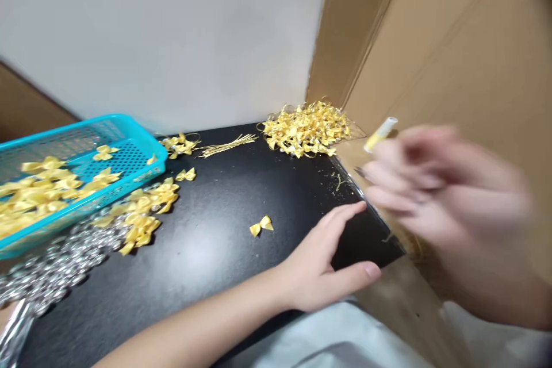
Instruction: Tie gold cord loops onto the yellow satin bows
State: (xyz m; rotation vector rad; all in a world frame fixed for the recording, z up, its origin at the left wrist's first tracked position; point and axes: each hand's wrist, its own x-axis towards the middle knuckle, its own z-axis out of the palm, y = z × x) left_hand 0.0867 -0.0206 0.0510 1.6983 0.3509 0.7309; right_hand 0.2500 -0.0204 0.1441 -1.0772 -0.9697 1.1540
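My left hand (328, 261) rests on the black table (207, 253) near its right edge, fingers apart, holding nothing. A single yellow ribbon bow (261, 225) lies on the table just left of it. My right hand (440, 195) is raised at the right and blurred by motion; its fingers hold a small glue tube (380, 133) with a white cap and yellow body. A heap of finished yellow bows (307, 128) lies at the table's far right corner.
A turquoise plastic basket (129, 152) with yellow bows stands at the left. More bows (140, 215) and silver pieces (56, 267) lie below it. Thin gold strands (226, 145) lie at the back. Cardboard (452, 52) walls the right side.
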